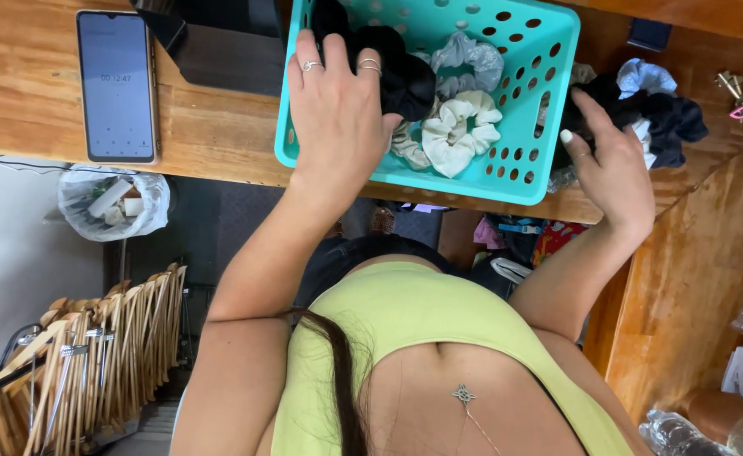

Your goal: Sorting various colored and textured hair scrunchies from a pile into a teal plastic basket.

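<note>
Black scrunchie (401, 76) half hidden under left hand (337, 114)

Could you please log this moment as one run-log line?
left hand: holding black scrunchie in teal basket | right hand: on dark scrunchie pile beside basket

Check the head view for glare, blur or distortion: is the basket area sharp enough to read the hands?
Head view: even daylight, soft shadows; the left hand on a black scrunchie and the right hand beside the teal basket are sharp. Mild glare on the phone and glossy wooden table. Wide-angle lens bends the table edges; the wooden hangers look slightly soft.
</note>
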